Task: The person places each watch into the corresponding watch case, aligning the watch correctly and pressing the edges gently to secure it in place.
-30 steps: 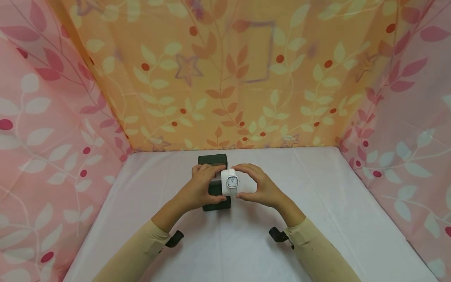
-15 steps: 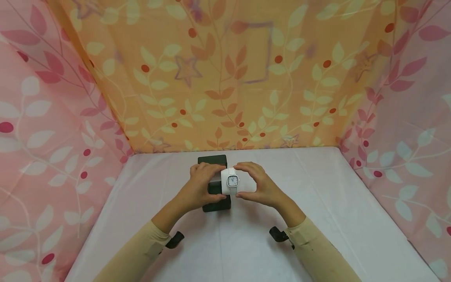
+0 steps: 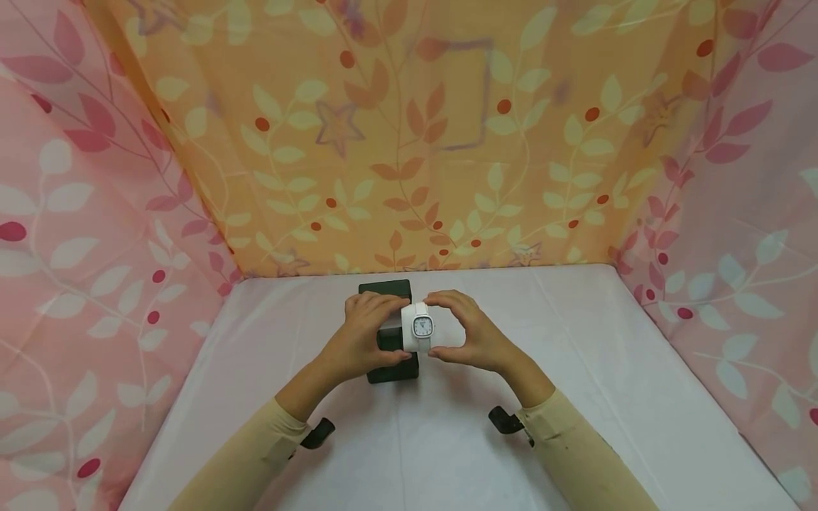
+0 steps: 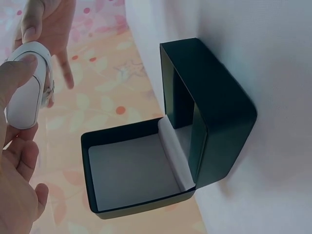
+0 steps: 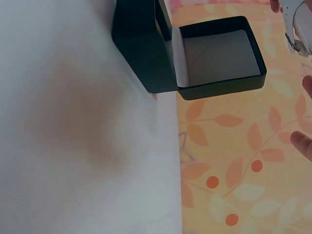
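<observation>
A wristwatch (image 3: 423, 326) with a square white face and white strap is wrapped round a white cushion (image 4: 23, 105). Both hands hold it up in front of the green watch box (image 3: 393, 372), its dial towards the head camera. My left hand (image 3: 359, 339) grips the cushion at its left end, thumb below and fingers above in the head view. From the right, my right hand (image 3: 481, 338) pinches the watch's strap side between thumb and fingertips. Seen from the left wrist, the box stands with its lid (image 4: 134, 170) raised and pale lining showing.
A white cloth (image 3: 460, 447) covers the table. Patterned curtains enclose it, orange (image 3: 409, 142) at the back and pink (image 3: 77, 284) at the sides. Small black wrist cameras (image 3: 317, 433) stick out at the cuffs, above the table.
Both hands and the watch have risen very slightly in the head view, their grip unchanged. The box stays in place.
</observation>
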Demonstrator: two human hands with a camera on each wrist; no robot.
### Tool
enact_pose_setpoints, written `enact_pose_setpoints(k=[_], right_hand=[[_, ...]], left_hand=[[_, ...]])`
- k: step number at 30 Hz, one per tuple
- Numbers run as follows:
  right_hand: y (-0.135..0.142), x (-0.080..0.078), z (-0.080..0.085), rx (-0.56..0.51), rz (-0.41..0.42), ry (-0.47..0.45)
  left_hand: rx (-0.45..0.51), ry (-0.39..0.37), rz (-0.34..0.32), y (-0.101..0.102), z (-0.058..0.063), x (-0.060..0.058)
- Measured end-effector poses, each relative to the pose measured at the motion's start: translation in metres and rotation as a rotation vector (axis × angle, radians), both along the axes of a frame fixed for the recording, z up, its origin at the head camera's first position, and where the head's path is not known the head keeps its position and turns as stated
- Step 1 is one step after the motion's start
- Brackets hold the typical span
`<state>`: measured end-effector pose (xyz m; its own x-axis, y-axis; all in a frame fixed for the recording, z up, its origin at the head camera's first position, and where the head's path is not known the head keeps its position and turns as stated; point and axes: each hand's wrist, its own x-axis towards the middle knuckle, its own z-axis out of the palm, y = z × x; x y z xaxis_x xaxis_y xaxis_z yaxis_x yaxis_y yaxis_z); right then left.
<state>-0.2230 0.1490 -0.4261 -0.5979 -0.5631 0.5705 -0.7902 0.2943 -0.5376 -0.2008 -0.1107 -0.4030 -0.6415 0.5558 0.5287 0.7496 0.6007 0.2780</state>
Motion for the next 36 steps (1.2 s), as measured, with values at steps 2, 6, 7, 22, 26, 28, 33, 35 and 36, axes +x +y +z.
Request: enact_pose_setpoints(k=[2,6,7,22,26,28,33,35,36], right_hand=[[-0.0005,-0.0003,0.0004,-0.006,0.008,0.002],[-0.0006,-0.0009,0.0008,-0.004,0.019,-0.004],[-0.0006,-0.0009,0.0009,0.0,0.019,-0.008],[-0.0043,0.0,0.001,0.021,0.02,-0.052],[-0.0053,-0.0004,0.0005,0.014,0.022,-0.045],[-0.0057,-0.001,-0.0003,0.01,0.026,-0.042],[-0.007,-0.0021,-0.0018,0.008,0.036,-0.044],[-0.0076,-0.002,-0.0017,0.009,0.035,-0.046],[-0.0078,-0.0019,-0.0016,0.01,0.033,-0.046]], left_hand=[[0.003,0.0,-0.002,-0.0001,-0.0002,-0.0003],[0.009,-0.002,-0.004,0.0002,-0.0007,0.0],[0.009,-0.001,-0.005,0.0004,-0.0005,0.0003],[0.021,0.018,-0.022,0.0025,-0.0009,-0.0001],[0.027,0.015,-0.025,0.0017,-0.0016,-0.0006],[0.032,0.013,-0.029,0.0014,-0.0015,-0.0004],[0.042,0.017,-0.029,0.0017,-0.0014,0.0007],[0.045,0.014,-0.027,0.0017,-0.0015,0.0009],[0.044,0.011,-0.025,0.0017,-0.0016,0.0009]])
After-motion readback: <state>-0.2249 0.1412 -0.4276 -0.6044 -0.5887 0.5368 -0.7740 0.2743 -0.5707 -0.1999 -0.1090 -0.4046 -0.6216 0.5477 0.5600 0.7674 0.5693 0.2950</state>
